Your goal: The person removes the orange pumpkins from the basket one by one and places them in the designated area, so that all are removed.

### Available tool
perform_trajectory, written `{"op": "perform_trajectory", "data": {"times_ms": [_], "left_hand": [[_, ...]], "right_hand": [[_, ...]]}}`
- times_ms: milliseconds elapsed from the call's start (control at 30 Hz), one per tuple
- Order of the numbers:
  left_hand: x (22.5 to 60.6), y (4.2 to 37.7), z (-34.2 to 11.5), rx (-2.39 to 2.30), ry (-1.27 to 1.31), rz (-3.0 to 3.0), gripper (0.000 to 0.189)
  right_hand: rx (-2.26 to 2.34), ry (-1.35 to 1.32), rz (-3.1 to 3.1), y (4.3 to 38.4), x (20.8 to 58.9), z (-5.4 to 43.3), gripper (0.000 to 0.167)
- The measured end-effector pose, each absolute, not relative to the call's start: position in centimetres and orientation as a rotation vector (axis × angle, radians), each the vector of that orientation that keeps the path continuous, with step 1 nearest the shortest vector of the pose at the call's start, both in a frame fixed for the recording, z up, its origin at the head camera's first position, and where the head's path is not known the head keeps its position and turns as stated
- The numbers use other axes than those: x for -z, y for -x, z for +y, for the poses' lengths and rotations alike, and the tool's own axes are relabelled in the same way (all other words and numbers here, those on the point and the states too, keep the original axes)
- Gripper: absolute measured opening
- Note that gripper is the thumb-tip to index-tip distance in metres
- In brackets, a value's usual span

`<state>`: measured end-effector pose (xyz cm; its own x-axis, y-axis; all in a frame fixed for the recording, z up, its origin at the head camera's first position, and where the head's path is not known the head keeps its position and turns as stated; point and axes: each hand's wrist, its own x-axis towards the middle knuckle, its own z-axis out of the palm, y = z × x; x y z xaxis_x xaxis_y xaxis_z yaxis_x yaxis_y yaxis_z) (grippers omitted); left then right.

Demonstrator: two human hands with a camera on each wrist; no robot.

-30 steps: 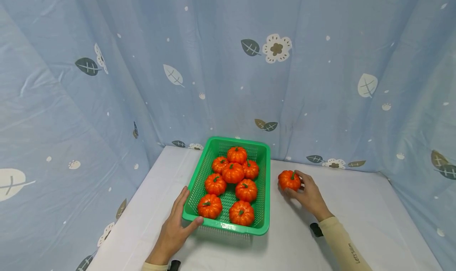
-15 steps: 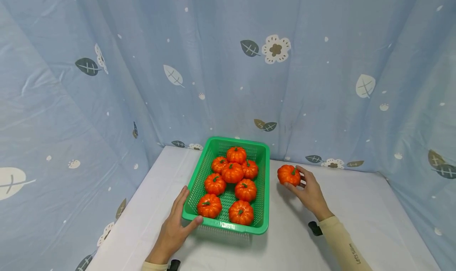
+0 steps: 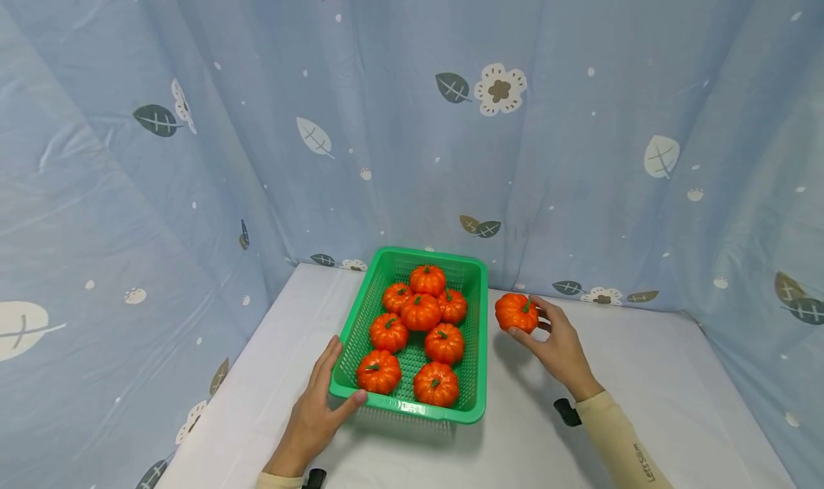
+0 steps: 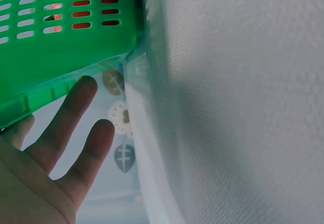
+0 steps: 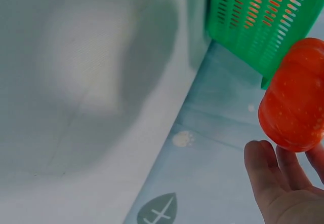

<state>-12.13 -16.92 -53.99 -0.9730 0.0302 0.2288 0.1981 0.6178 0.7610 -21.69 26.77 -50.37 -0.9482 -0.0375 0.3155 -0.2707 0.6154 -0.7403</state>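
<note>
A green plastic basket (image 3: 473, 412) holds several small orange pumpkins (image 3: 421, 312) with green stems. At its near left corner rests my left hand (image 3: 309, 414), fingers along the left side and thumb at the front rim. In the left wrist view, the fingers of this hand (image 4: 35, 178) are spread and straight beside the slotted basket wall (image 4: 76, 46). To the right of the basket, my right hand (image 3: 561, 349) grips one more pumpkin (image 3: 516, 313) between thumb and fingers. That pumpkin (image 5: 296, 97) is raised above the table in the right wrist view, with the basket behind it.
A white cloth (image 3: 644, 374) covers the table. Blue curtains (image 3: 399, 117) with leaf and flower prints hang behind it and at both sides. A small black device (image 3: 568, 412) sits at my right wrist, another (image 3: 315, 479) at my left.
My right hand has lifted the pumpkin off the table and carried it slightly left toward the basket. The left hand and the basket stay where they were.
</note>
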Motion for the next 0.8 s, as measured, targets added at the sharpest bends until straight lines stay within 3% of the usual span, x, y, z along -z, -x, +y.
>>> {"op": "perform_trajectory", "data": {"times_ms": [800], "left_hand": [[54.1, 12.2, -16.9, 1.281, 0.195, -2.646, 0.09]], "right_hand": [[-1.403, -0.414, -2.458, 21.2, 48.4, 23.8, 0.08]]}}
